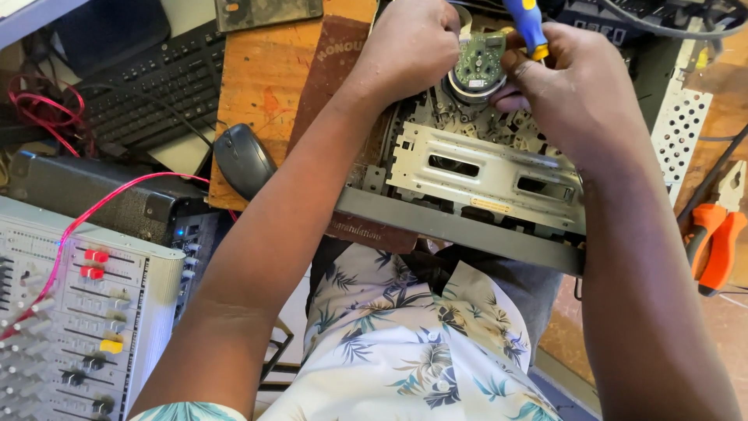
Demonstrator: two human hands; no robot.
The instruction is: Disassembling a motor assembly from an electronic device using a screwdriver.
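Observation:
An opened metal device chassis (pixel 475 168) lies on the bench in front of me, its inner mechanism exposed. At its far end sits a round drum with a small green circuit board (pixel 478 66) on top. My left hand (pixel 409 47) rests on the drum's left side, fingers curled against it. My right hand (pixel 573 86) grips a blue and yellow screwdriver (pixel 528 25), whose tip is hidden behind my fingers, right beside the green board.
A black mouse (pixel 243 160) and a black keyboard (pixel 160 86) lie to the left on a wooden board (pixel 261 78). Orange-handled pliers (pixel 717 234) sit at the right edge. An audio mixer (pixel 70 312) with a red wire (pixel 101 206) stands at lower left.

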